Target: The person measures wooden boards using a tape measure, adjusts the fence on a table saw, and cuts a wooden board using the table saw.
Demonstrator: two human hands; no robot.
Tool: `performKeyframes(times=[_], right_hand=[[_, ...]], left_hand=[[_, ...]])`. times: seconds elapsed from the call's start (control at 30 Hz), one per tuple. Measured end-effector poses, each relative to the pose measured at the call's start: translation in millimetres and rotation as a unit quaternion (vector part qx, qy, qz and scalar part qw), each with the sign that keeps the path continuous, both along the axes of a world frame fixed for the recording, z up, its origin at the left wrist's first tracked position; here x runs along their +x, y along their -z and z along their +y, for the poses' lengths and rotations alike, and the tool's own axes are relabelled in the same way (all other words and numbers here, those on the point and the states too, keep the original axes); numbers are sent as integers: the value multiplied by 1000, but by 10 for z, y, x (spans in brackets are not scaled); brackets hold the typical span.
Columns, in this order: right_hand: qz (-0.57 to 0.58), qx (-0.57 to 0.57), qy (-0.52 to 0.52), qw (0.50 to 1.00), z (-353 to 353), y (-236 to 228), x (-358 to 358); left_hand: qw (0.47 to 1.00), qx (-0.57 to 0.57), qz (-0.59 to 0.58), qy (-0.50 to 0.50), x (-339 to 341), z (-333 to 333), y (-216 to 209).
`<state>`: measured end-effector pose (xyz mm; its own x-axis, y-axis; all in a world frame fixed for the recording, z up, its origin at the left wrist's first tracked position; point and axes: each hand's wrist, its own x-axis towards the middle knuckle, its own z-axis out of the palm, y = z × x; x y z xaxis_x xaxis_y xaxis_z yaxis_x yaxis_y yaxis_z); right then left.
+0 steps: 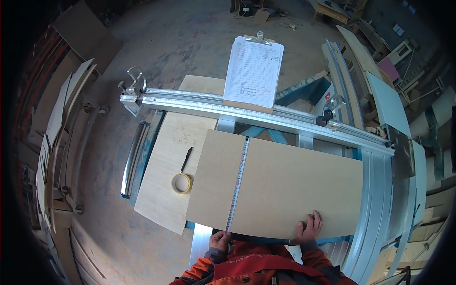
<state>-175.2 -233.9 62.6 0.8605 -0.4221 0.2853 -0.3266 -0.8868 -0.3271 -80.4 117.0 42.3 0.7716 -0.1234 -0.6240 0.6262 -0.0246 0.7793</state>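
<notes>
A brown fibreboard panel (294, 185) lies across the metal frame in front of me. The white blade of a tape measure (237, 183) runs over it from the far edge to the near edge. At the near end of that blade, my left hand (219, 240) is closed around the tape measure, whose case is mostly hidden by the fingers. My right hand (310, 226) rests on the panel's near edge farther right, fingers bent and slightly apart, holding nothing I can see. Left of the panel, a roll of yellowish tape (182, 183) and a black pen (187, 158) lie on a pale plywood sheet (164, 190).
An aluminium fence (190, 105) with clamp-like stops crosses beyond the panel. A clipboard with papers (252, 71) leans on it. Metal rails (368, 213) run along the right. Boards (57, 109) stand on a rack at left, and more boards are stacked at right.
</notes>
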Motion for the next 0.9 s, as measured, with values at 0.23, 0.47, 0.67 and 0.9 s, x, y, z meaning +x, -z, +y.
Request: performKeyframes(times=[0.23, 0.47, 0.67, 0.9], right_hand=[[-3, 4, 4, 1000, 8, -8, -15], [-4, 2, -1, 1000, 20, -42, -15], [-3, 5, 3, 1000, 29, -46, -19], [-2, 11, 5, 1000, 42, -72, -15]], left_hand=[[1000, 4, -7, 0, -5, -2, 15], [1000, 8, -10, -9, 13, -25, -22], [1000, -1, -7, 2, 28, -5, -16], [1000, -6, -1, 18, 26, 36, 15]])
